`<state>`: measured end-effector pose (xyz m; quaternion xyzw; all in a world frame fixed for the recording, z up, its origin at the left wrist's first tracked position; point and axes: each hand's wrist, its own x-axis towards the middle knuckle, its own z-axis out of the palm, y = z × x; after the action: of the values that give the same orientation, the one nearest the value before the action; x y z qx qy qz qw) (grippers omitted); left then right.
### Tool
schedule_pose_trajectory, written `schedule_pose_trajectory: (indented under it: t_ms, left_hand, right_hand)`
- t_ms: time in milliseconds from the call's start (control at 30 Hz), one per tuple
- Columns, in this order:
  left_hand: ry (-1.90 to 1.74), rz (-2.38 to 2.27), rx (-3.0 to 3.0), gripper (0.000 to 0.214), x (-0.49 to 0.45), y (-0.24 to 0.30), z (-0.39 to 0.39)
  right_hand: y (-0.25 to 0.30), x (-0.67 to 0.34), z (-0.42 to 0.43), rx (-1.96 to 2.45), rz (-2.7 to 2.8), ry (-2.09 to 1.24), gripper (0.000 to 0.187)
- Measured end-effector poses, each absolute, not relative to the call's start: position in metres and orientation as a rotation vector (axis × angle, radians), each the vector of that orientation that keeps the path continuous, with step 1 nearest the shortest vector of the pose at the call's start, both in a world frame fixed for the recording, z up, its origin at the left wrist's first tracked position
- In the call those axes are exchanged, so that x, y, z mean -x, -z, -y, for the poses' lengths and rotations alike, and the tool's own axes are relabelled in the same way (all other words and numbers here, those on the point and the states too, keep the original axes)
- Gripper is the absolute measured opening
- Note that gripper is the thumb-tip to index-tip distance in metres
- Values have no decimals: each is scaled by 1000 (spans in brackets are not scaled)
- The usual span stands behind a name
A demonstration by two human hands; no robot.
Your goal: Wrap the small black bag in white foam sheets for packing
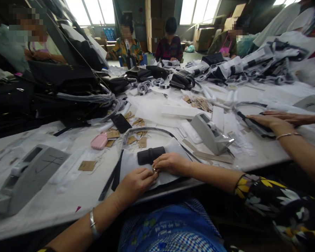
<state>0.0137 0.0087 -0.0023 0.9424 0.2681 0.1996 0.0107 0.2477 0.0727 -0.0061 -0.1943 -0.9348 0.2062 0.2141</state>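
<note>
My left hand [135,182] and my right hand [171,163] meet at the near table edge, fingers pinched together on a small metal ring [154,170]. They rest on a sheet of white wrapping paper [132,161]. Just beyond my fingers lies a rolled black strap pad [151,155] on the same sheet. A long black strap [114,176] runs under the paper, and its loop curves round behind the pad.
A grey tape dispenser [210,133] stands right of my hands, another [26,175] at the near left. Brown tags [87,165], a pink case [99,141] and a black phone [120,123] lie behind. Black bags [68,91] pile left. A neighbour's hands [273,120] work on the right.
</note>
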Motion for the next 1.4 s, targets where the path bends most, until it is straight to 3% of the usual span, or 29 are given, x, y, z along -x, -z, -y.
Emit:
schedule_pose_trajectory:
  t_ms: [267,433,567,700,1067,1200,1300,1400]
  left_hand:
    - [-655,-828,-2964,17,-18,-3,-9]
    - [-636,-836,-2989,20,-17,-2,-8]
    - [-564,-865,-2984,24,-14,2,-9]
    - [-533,-884,-2970,25,-10,3,-11]
    - [-745,-1243,-2955,42,-38,21,32]
    - [-890,-1280,-2996,53,-37,38,36]
    - [-944,-1263,-3077,50,-34,45,33]
    - [-950,-1268,-3106,48,-34,46,31]
  right_hand:
    - [-14,-232,-84,322,2970,-184,18]
    - [-19,-227,-75,549,2987,-160,13]
    - [-32,-245,-57,836,2837,-376,31]
    - [-21,-275,-33,975,2747,-310,57]
    - [3,-283,-21,973,2687,-277,57]
    - [-18,-289,-56,1027,2639,-398,37]
    - [-43,-303,-117,1516,2428,-237,31]
    - [-60,-320,-187,1816,2277,-82,55]
